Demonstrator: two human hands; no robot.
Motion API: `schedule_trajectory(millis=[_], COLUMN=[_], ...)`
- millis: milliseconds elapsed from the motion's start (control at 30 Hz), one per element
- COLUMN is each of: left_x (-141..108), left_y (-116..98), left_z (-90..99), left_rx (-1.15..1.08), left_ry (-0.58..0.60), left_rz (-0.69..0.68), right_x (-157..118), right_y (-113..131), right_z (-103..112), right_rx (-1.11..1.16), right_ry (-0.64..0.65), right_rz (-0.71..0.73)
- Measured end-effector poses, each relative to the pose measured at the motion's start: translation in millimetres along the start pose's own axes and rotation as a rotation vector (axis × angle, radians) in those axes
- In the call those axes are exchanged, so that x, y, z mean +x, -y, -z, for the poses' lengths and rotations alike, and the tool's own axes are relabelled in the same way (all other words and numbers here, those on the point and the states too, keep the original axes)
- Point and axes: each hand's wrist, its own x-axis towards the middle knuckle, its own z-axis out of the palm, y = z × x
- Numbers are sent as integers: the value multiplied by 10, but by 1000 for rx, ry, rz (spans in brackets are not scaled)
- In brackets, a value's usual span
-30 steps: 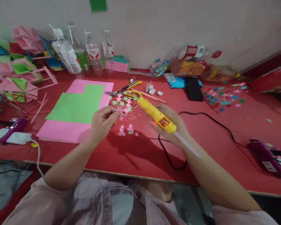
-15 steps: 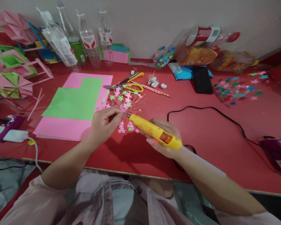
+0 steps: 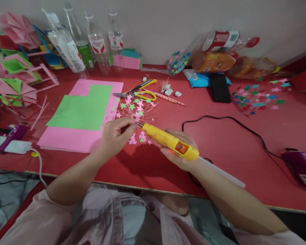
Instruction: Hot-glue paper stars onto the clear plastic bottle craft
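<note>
My right hand (image 3: 181, 148) is wrapped round a yellow glue gun (image 3: 170, 139), with a long clear glue stick (image 3: 221, 172) sticking out of its back end. The gun's metal nozzle points left and meets the fingertips of my left hand (image 3: 119, 134). Thumb and forefinger of that hand are pinched together; what they hold is too small to make out. Just beyond and below the fingertips lie pink and green paper stars (image 3: 136, 107), some on a clear plastic piece (image 3: 150, 112). Yellow-handled scissors (image 3: 142, 95) rest behind them.
Green paper (image 3: 79, 109) lies over pink sheets (image 3: 63, 139) on the left. Several bottles (image 3: 98, 47) stand along the wall. A black cable (image 3: 226, 117) crosses the right side to a purple power strip (image 3: 302, 165). A black phone (image 3: 220, 87) lies at the back.
Both hands and the glue gun have shifted very slightly right in view. The nozzle stays at my left fingertips, and the grips look the same.
</note>
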Motion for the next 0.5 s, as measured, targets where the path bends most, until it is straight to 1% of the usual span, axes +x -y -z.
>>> schedule_trajectory(millis=[500], left_x=[-11], left_y=[11], left_z=[-4], left_rx=[4], left_ry=[-6], left_rz=[-23], right_x=[-2], right_y=[-11], right_z=[21], right_rx=[-64], right_ry=[-1], right_rz=[41])
